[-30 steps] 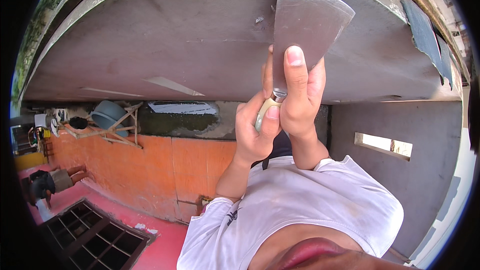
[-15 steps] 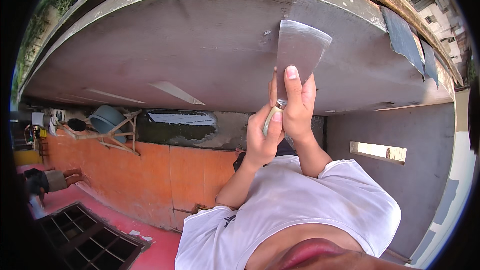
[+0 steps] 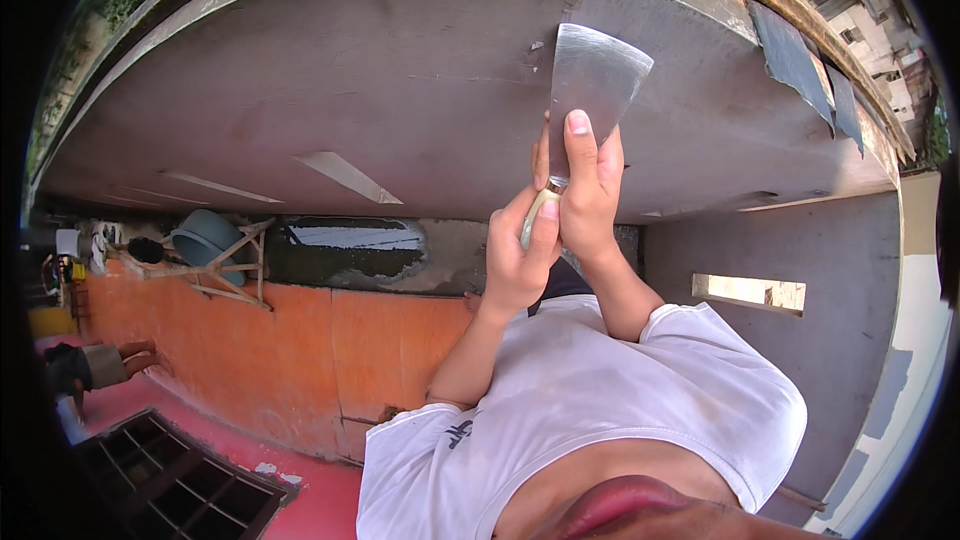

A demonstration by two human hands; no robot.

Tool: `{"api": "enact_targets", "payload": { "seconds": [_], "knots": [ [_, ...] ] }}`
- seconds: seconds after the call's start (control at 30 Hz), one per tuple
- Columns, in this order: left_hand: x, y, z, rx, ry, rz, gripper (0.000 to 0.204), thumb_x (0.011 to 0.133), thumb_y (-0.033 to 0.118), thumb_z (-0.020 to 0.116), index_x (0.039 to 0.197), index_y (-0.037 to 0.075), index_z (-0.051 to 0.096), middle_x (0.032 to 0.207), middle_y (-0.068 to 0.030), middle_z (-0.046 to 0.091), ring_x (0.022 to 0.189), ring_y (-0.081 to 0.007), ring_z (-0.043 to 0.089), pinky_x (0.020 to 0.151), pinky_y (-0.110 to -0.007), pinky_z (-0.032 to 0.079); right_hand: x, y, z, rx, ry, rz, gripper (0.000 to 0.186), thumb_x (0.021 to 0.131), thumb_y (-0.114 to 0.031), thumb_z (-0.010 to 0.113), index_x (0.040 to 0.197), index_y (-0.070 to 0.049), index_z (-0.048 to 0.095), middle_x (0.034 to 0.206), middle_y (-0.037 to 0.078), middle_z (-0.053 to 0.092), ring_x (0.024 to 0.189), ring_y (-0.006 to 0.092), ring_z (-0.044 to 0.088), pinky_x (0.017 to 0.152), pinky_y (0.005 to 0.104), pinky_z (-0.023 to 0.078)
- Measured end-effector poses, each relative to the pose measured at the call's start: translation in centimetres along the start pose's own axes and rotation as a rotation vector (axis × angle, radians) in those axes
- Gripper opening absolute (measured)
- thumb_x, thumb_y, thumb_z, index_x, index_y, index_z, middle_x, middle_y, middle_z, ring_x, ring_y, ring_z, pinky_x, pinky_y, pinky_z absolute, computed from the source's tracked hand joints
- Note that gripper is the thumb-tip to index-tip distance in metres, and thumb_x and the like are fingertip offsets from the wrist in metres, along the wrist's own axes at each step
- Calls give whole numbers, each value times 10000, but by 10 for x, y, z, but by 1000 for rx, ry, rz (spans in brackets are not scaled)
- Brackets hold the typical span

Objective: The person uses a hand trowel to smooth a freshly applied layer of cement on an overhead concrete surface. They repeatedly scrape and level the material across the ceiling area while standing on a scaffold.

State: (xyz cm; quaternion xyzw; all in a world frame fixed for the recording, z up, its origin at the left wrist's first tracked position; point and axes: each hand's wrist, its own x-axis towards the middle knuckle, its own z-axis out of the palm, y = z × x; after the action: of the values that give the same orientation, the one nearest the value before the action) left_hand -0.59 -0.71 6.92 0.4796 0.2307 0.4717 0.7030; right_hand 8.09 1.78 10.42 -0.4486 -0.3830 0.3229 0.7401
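A wide metal scraper blade (image 3: 592,75) presses flat against the grey ceiling (image 3: 380,90) overhead. Both my hands hold its pale handle (image 3: 536,218). My right hand (image 3: 590,195) grips high on the handle, with one finger stretched up along the blade. Just below and to the left, my left hand (image 3: 515,260) wraps the handle's lower end. My white shirt fills the lower middle of the view. A small chipped spot (image 3: 535,52) shows on the ceiling just left of the blade.
Dark peeling patches (image 3: 790,50) hang at the ceiling's right edge. An orange wall (image 3: 330,350) runs below left, with a wooden trestle and a blue-grey basin (image 3: 210,238). A person (image 3: 90,365) is at far left. A grey wall with a slot opening (image 3: 750,292) stands right.
The scraper and both hands have shifted a little to the left across the ceiling, and the blade looks smaller and more upright. The grip is the same.
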Motion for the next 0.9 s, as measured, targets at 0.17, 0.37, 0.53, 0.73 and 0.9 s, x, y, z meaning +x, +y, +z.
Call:
{"api": "enact_targets", "payload": {
  "seconds": [0.17,0.37,0.53,0.73,0.9],
  "knots": [
    [29,28,6,48,-69,143,313,996,281,473,888,-2,554,571,35,447,478,-34,375,441,-227,275,27,-30,12,12,-72,-106,253,1028,-295,440,999,-49,492,627,25,507,515,88,461,482,235,364],
    [2,7,12,-21,-39,47,332,1002,307,460,942,-6,550,614,24,471,477,-26,377,434,-217,259,3,-17,-5,-8,-52,-30,245,1032,-289,430,1001,-55,497,644,14,514,521,69,456,482,228,363],
    [21,22,14,-6,-61,119,327,1008,299,450,941,-4,555,613,32,457,480,-24,372,429,-214,253,22,-31,6,-18,-50,-94,255,1030,-298,439,967,-60,507,648,12,516,523,61,444,482,229,360],
    [-26,-61,-10,104,35,-7,384,1030,341,396,931,2,546,619,-6,519,454,-67,406,458,-242,318,-22,30,-30,-27,-145,231,255,1029,-298,448,1002,-51,505,662,6,516,537,72,457,503,250,386],
    [-98,-148,-97,515,-205,-558,485,1063,351,290,1022,-14,607,729,-71,632,593,-128,536,561,-276,425,-88,140,-104,-543,-336,553,272,1008,-234,451,997,19,552,614,50,545,519,127,528,538,315,440]
  ]
}}
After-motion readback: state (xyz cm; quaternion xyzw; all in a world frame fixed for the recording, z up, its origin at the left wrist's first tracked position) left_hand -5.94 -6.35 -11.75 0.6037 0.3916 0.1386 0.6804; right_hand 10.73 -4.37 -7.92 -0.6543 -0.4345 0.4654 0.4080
